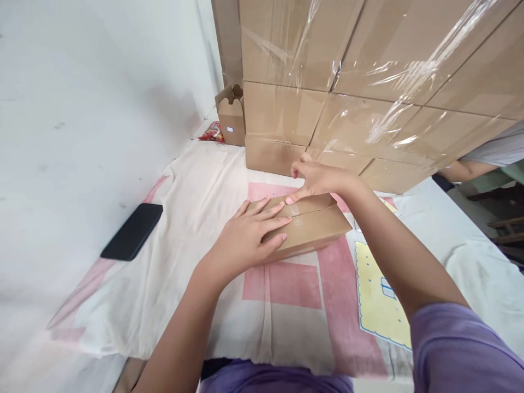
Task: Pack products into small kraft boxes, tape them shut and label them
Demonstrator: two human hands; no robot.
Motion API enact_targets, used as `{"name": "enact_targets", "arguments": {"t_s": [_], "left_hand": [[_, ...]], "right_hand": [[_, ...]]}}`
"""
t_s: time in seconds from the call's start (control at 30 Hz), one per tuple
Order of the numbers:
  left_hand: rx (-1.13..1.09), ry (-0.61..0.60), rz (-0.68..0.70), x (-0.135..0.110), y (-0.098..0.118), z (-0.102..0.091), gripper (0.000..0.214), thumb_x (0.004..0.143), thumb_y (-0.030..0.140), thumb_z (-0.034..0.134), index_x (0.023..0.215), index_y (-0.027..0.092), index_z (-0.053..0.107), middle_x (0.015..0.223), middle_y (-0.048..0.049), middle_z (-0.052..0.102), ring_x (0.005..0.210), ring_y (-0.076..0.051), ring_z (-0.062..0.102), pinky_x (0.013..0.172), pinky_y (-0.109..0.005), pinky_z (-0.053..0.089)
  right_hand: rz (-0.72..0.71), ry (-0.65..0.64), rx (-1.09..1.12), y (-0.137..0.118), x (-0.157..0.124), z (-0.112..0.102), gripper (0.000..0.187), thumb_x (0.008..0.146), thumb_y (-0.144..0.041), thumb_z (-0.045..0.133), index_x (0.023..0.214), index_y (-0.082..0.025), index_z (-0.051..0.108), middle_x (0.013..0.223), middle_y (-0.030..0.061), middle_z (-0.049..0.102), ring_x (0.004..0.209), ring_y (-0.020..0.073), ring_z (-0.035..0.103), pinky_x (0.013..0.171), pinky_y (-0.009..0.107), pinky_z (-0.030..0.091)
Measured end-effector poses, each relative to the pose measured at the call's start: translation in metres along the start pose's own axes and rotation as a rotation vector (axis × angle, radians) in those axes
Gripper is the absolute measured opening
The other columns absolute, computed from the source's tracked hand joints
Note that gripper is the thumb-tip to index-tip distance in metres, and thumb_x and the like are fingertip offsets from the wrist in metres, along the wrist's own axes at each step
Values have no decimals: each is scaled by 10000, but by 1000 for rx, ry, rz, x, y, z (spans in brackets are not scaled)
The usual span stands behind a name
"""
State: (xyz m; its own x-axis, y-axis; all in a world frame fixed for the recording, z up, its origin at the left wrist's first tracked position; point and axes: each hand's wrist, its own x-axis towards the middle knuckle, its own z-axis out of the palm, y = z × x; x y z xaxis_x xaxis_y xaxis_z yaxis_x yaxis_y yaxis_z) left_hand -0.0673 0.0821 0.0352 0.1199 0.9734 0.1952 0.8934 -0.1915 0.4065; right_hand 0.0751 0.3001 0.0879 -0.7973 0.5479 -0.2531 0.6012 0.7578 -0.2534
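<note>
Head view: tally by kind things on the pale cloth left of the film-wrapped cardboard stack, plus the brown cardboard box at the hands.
Closed brown cardboard box: 1
Open brown wavy-rimmed cardboard box: 1
Flat black rectangular phone: 1
Red patterned packet: 1
Total: 4

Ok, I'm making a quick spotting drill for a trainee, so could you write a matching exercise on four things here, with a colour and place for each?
Things:
1. smartphone
2. low cardboard box
3. scalloped sheet
4. small shiny packet

Colours and places:
A. yellow, partly hidden behind the right forearm
B. mostly red, beside the notched carton
C. black, lying flat to the left of both hands
D. brown, under the left hand

Pairs: 1-C, 2-D, 3-A, 4-B
</note>
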Motion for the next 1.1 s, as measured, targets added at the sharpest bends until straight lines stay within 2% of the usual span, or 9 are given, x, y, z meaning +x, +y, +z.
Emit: {"name": "enact_targets", "arguments": {"t_s": [0.3,0.43,0.53,0.77,0.83,0.9,0.97,1.0,1.1], "left_hand": [[2,20,-12,0,2,1,376,1014,394,442,1340,376,630,1572,54,471,1521,-265,337,1254,-570,254],[-10,7,-73,1,4,1,369,1021,396,427,1329,400,630,1575,72,461,1527,-248,326,1255,-566,245],[-15,-5,-83,1,5,2,366,1018,398,435,1324,397,635,1575,68,461,1530,-249,321,1258,-573,232],[-35,-12,-96,0,4,2,371,1016,396,436,1331,375,632,1575,74,462,1537,-237,304,1274,-549,203],[-48,-9,-99,1,3,3,373,1020,393,428,1332,377,630,1574,73,465,1535,-231,307,1275,-544,200],[-58,-11,-98,2,1,3,376,1023,399,420,1337,380,627,1573,65,468,1535,-232,307,1272,-552,198],[-58,-23,-84,1,-1,5,392,1027,412,404,1360,380,608,1581,53,459,1541,-239,292,1267,-571,192],[-55,-27,-74,1,-3,5,401,1030,420,393,1373,381,597,1587,48,451,1545,-242,282,1263,-581,190],[-45,-41,-27,-1,-12,6,415,1035,439,371,1389,391,581,1597,38,436,1548,-255,275,1250,-611,194]], "right_hand": [[47,138,103,5,-4,15,689,653,-780,696,1028,-223,541,1151,105,598,953,303,585,730,365,445],[12,143,123,-1,-30,25,769,677,-774,689,1222,-259,518,1243,110,546,1026,326,603,778,396,487],[22,202,73,-4,-55,36,824,704,-751,686,1362,-309,461,1281,117,488,1169,377,556,832,444,508],[9,303,57,-11,-90,52,881,698,-723,730,1425,-338,415,1282,126,470,1271,412,473,911,531,513],[-44,311,18,-18,-97,59,940,646,-692,792,1435,-341,422,1329,137,472,1309,440,434,980,601,467],[-82,349,-61,-26,-105,69,971,616,-618,850,1446,-318,446,1395,158,460,1385,483,341,1078,704,335],[-96,403,-112,-31,-116,82,925,663,-522,863,1464,-291,463,1476,173,419,1461,494,227,1128,743,225],[-110,426,-110,-32,-123,89,870,709,-471,850,1469,-289,471,1510,168,400,1486,476,195,1142,728,219],[-229,516,-33,-25,-148,106,529,859,-313,752,1361,-330,586,1497,99,471,1488,368,279,1165,629,271]]}}
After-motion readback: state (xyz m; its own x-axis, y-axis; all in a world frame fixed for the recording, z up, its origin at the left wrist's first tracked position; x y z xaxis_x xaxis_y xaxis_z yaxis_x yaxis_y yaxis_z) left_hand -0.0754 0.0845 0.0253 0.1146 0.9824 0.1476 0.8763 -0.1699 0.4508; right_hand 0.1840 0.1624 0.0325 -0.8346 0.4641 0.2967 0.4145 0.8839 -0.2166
